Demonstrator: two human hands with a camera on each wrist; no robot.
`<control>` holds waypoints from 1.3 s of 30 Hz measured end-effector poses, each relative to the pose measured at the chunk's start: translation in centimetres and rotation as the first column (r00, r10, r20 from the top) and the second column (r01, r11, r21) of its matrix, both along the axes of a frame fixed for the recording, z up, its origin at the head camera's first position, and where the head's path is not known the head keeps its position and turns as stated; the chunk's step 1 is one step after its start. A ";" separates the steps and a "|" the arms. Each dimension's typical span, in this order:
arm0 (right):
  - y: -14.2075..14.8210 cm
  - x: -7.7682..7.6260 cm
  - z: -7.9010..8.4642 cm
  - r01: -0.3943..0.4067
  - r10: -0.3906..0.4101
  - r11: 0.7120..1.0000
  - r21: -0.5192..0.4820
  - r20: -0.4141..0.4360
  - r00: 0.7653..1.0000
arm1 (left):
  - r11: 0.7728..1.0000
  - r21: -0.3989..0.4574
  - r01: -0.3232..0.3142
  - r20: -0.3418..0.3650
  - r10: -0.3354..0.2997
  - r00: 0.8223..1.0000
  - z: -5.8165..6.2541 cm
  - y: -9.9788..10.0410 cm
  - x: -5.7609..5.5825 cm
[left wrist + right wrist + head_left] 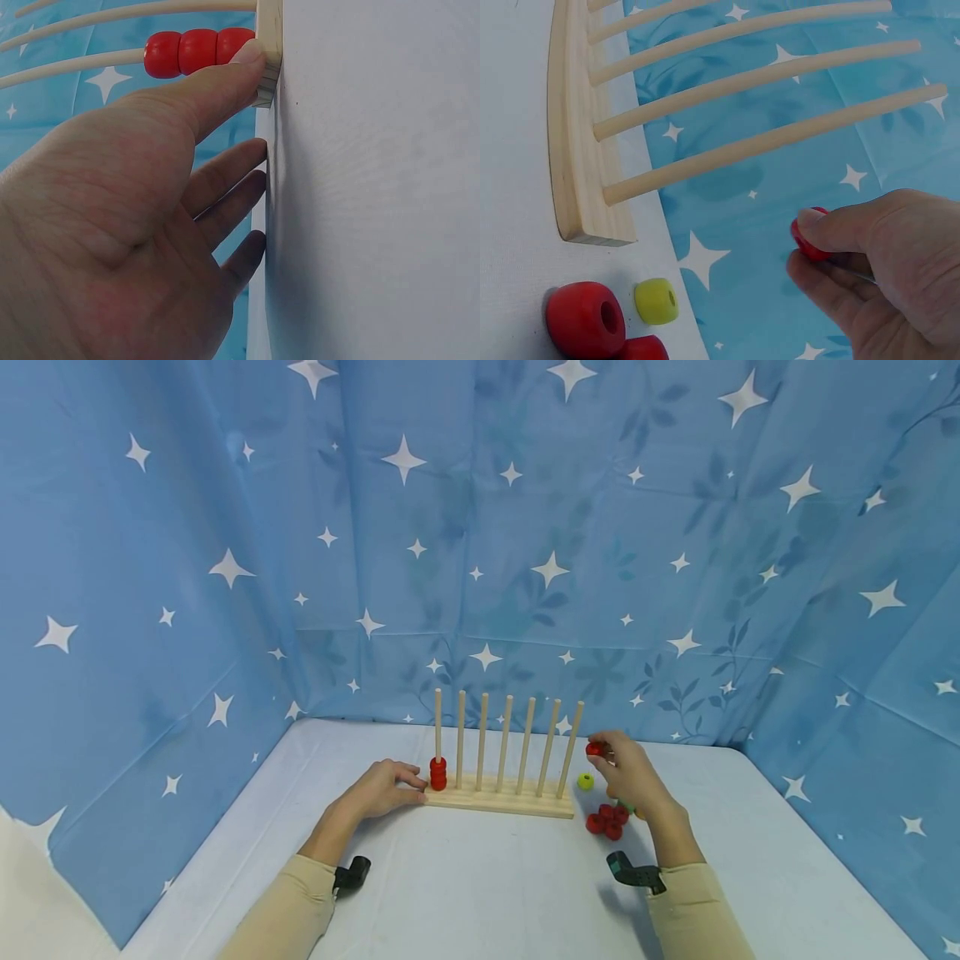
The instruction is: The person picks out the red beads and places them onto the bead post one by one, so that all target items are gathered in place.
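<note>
A wooden rack (498, 802) with upright pegs stands on the table, and several red beads (438, 774) are stacked on its leftmost peg. My left hand (382, 792) holds the rack's left end, its thumb against the base beside the lowest bead; the index finger is hidden in the left wrist view, where the other fingers touch the table. To the right of the last peg, my right hand (632, 777) is raised. It pinches a red bead (808, 234) between thumb and fingers, apart from the pegs.
Several loose red beads (606, 822) lie on the table right of the rack, partly under my right hand. A yellow bead (586, 782) sits near the base's right end. Behind the table (480, 893) hangs a blue star-patterned curtain (480, 510).
</note>
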State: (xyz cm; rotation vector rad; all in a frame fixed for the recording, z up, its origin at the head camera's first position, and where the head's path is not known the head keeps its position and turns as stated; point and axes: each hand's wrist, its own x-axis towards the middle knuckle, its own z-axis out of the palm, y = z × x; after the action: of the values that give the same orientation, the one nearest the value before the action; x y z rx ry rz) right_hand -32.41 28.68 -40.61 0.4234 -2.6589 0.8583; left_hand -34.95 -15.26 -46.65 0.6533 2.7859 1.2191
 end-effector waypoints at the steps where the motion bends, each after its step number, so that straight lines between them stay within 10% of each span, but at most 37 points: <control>1: -0.1 0.1 0.2 0.005 -0.005 1.000 -0.012 -0.027 1.000 | 1.000 -0.002 0.000 0.000 0.000 1.000 0.0 0.0 0.0; 15: -0.7 0.3 1.7 0.089 -0.149 0.980 -0.177 -0.368 0.918 | 1.000 -0.004 -0.001 0.005 0.001 1.000 -0.1 -0.1 -0.1; 39: -3.4 1.4 4.6 -0.129 -0.141 0.939 -0.318 -0.701 0.699 | 1.000 0.006 0.010 0.000 -0.010 1.000 -0.2 -0.1 -0.1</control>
State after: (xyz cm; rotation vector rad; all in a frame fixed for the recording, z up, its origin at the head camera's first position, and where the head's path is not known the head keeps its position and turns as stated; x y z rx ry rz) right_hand -31.04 25.25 -36.04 0.5249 -1.7390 0.8963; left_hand -35.02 -15.34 -46.82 0.6665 2.7772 1.2264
